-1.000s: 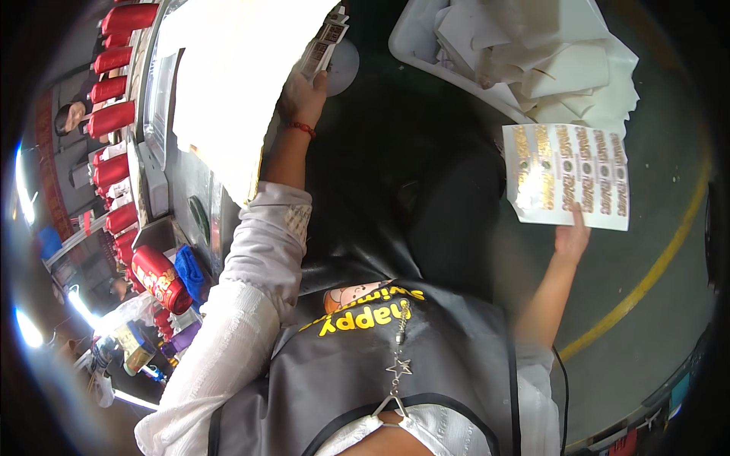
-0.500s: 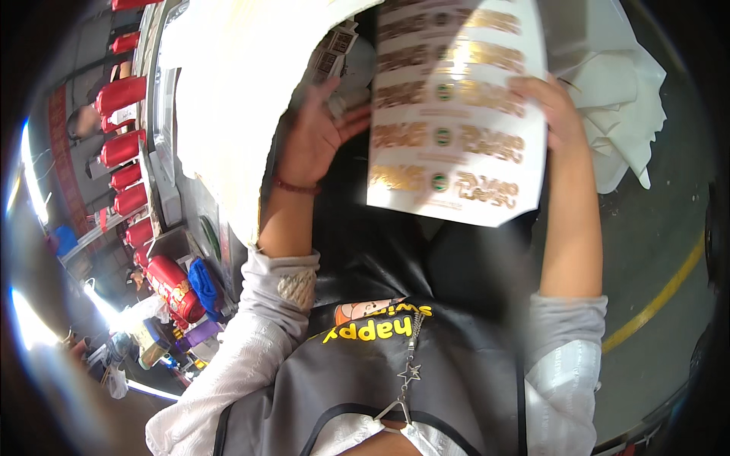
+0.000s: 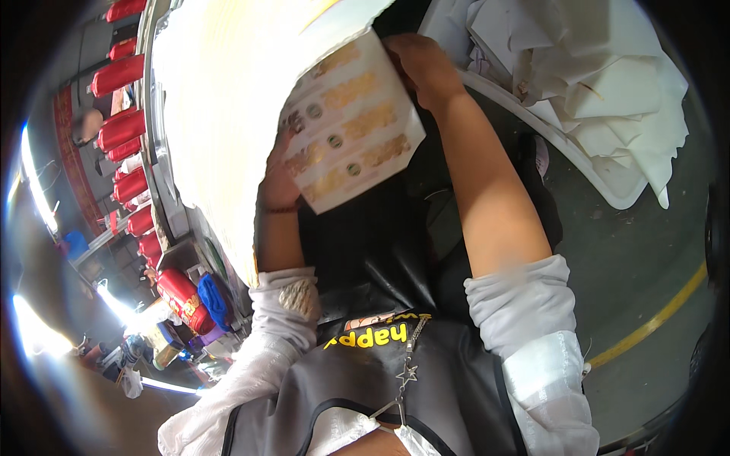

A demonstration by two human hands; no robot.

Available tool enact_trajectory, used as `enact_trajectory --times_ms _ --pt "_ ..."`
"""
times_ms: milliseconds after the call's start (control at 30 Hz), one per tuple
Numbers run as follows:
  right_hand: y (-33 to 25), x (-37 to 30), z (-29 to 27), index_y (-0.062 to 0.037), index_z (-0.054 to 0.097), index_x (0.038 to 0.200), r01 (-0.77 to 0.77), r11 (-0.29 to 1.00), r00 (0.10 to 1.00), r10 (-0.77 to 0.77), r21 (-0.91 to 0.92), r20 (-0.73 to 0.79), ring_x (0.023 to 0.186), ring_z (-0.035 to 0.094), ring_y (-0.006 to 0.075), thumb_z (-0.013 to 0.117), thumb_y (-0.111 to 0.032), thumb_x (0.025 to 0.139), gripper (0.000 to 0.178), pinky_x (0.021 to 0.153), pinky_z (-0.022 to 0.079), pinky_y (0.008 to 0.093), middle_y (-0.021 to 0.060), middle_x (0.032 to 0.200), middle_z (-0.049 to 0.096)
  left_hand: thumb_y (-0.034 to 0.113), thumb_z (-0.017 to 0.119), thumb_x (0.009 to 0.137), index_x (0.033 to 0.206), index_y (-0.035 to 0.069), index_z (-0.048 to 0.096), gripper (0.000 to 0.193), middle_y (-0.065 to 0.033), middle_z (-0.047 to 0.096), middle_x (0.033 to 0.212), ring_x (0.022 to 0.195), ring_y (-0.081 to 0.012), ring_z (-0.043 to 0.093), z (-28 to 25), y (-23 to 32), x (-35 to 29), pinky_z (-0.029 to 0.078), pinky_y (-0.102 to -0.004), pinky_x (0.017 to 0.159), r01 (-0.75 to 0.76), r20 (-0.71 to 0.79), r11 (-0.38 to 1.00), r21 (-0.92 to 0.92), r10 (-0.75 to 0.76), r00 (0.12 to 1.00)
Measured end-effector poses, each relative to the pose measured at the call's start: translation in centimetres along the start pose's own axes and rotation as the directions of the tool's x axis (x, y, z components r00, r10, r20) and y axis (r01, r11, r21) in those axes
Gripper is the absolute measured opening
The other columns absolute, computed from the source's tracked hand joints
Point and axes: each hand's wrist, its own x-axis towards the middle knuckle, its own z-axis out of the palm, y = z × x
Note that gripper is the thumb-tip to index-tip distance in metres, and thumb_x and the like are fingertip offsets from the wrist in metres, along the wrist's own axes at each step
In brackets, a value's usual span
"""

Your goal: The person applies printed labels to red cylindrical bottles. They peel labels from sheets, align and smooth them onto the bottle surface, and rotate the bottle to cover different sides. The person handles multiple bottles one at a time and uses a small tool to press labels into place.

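A white printed sheet (image 3: 357, 144) with rows of gold lettering and small round green marks tilts in front of my apron. My right hand (image 3: 426, 67) is closed at its upper right edge, fingers partly hidden by the sheet. On the opposite side, my left hand (image 3: 280, 178) grips the sheet's left edge in shadow; most of its fingers are hidden. Above that hand hangs a large, bright white sheet (image 3: 220, 114) with a rough edge, covering the upper left part of the printed sheet.
A white bin (image 3: 620, 199) on the right holds crumpled white sheets (image 3: 593, 91). Red cylindrical objects (image 3: 122, 76) line the left, with a blue cloth (image 3: 214, 300) beside a larger one. A yellow line (image 3: 654, 323) curves across the grey floor (image 3: 608, 281).
My right hand has moved left and away from me, carrying the printed sheet, which has turned and slid partly under the large white sheet. My left hand has gone from spread fingers to its edge.
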Motion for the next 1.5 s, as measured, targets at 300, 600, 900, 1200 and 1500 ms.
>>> enact_trajectory --times_ms 300,600,900,1200,1500 --pt "-2.7 -0.9 0.8 -0.004 0.062 0.116 -0.055 0.998 0.993 0.054 0.002 0.103 0.093 0.066 0.02 0.05 -0.029 0.099 0.032 0.075 0.056 0.0342 0.01 0.108 0.068 0.033 0.055 0.101 0.145 0.003 0.045 0.054 -0.0129 0.055 0.139 0.126 -0.0285 0.055 -3.0 -1.8 5.5 0.046 -0.0425 0.105 -0.067 -0.124 0.995 -0.078 0.057 0.991" --pt "-1.2 -1.3 3.3 -0.0008 0.067 0.115 -0.06 0.998 0.996 0.061 -0.004 0.069 0.087 0.07 0.0227 0.057 -0.021 0.096 0.029 0.072 0.059 0.0341 0.0136 0.1 0.071 0.035 0.056 0.101 0.146 0.004 0.043 0.056 -0.0115 0.052 0.142 0.127 -0.0263 0.052 -2.3 0.2 9.8 0.043 -0.0365 0.107 -0.048 -0.329 0.995 0.088 0.075 0.941" --pt "0.4 -0.7 5.9 -0.0106 0.074 0.111 0.323 0.937 0.946 -0.315 -0.135 0.079 0.094 0.071 0.031 0.062 -0.02 0.091 0.025 0.086 0.056 0.0365 0.017 0.1 0.073 0.023 0.06 0.099 0.148 0.002 0.041 0.056 -0.0144 0.057 0.134 0.121 -0.0258 0.056 1.5 -0.3 8.4 0.042 -0.0358 0.104 -0.399 0.315 0.058 0.915 0.513 0.798" --pt "1.5 5.3 3.6 0.0024 0.068 0.112 0.359 0.886 0.882 -0.424 -0.292 -0.203 0.091 0.07 0.034 0.063 -0.017 0.088 0.032 0.082 0.054 0.041 0.0231 0.098 0.071 0.031 0.061 0.1 0.139 -0.007 0.047 0.056 -0.0156 0.057 0.132 0.118 -0.0244 0.054 1.2 2.5 8.4 0.04 -0.0351 0.104 -0.353 0.039 0.388 0.851 0.625 0.78" --pt "0.9 4.0 8.8 -0.0029 0.067 0.114 0.455 0.884 0.889 -0.446 0.102 -0.104 0.102 0.069 0.0349 0.061 -0.014 0.086 0.03 0.089 0.055 0.0392 0.0193 0.105 0.072 0.026 0.064 0.099 0.142 -0.005 0.045 0.056 -0.0139 0.055 0.135 0.12 -0.0238 0.053 2.2 2.0 7.9 0.04 -0.0338 0.105 -0.359 -0.085 0.523 0.773 0.646 0.758"
